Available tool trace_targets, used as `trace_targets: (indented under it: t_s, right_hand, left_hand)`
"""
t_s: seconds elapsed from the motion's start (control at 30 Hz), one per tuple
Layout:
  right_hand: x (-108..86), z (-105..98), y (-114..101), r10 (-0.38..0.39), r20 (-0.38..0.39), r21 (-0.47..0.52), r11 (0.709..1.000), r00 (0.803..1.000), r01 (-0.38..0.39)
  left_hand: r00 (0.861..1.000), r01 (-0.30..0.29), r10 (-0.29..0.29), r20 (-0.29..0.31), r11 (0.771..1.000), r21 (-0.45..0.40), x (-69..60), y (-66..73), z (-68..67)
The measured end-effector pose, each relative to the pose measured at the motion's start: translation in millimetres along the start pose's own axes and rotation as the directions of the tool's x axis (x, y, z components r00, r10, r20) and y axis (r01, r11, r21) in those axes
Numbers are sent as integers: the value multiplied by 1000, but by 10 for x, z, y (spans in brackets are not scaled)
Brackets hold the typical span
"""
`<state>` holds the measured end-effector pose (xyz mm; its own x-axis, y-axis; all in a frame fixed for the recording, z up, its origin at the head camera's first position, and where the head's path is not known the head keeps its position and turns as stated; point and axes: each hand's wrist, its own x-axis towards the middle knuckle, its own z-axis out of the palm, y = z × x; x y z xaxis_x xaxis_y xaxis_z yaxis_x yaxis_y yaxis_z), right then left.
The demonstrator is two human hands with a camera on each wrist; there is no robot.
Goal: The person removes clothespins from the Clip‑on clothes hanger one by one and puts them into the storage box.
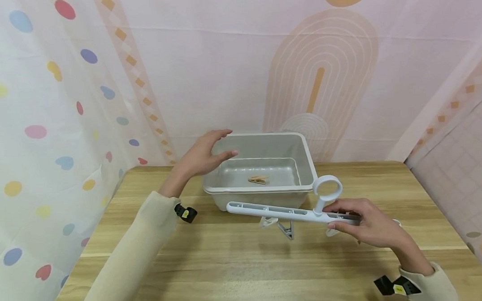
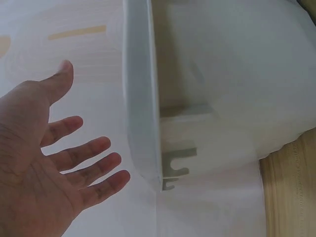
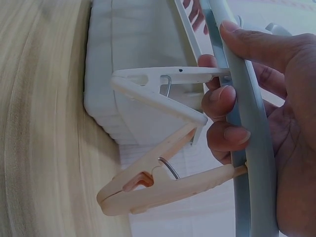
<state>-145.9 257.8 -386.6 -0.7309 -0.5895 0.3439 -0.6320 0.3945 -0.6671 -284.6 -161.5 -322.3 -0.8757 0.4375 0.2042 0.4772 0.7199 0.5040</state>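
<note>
My right hand [image 1: 371, 225] grips a pale blue plastic clip hanger [image 1: 273, 210] by the right end of its slotted bar, a ring [image 1: 339, 192] standing up from it. Below the bar hang several clothespins, among them a grey one [image 1: 287, 230]; the right wrist view shows a white clothespin [image 3: 182, 76] and a peach clothespin [image 3: 187, 192] near the fingers. Over the left rim of a grey plastic bin [image 1: 259, 199] is my left hand [image 1: 201, 156], fingers spread and holding nothing. Inside the bin lies a tan clothespin [image 1: 258, 180]; whether it is just one cannot be told.
The bin stands toward the back of a wooden table [image 1: 246, 276], behind the hanger. A patterned curtain [image 1: 205, 80] rises behind the table and along its left side. Each wrist wears a black strap, the left strap [image 1: 186, 213] beside a cream sleeve [image 1: 132, 258].
</note>
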Motion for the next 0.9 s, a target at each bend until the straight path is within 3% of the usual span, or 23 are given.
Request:
trace_targets:
  t_s: [0.23, 0.43, 0.9]
  right_hand:
    - [6, -3, 8, -11, -4, 4, 1000, 1000, 11]
    - [0, -3, 14, -9, -9, 9, 1000, 1000, 9]
    - [-14, -5, 18, -15, -24, 16, 1000, 1000, 16]
  left_hand:
    - [1000, 3, -4, -25, 1000, -13, -127, -32, 9]
    - [998, 6, -11, -65, 997, -72, -238, -28, 36]
    - [989, -66, 46, -141, 988, -140, -520, -13, 102]
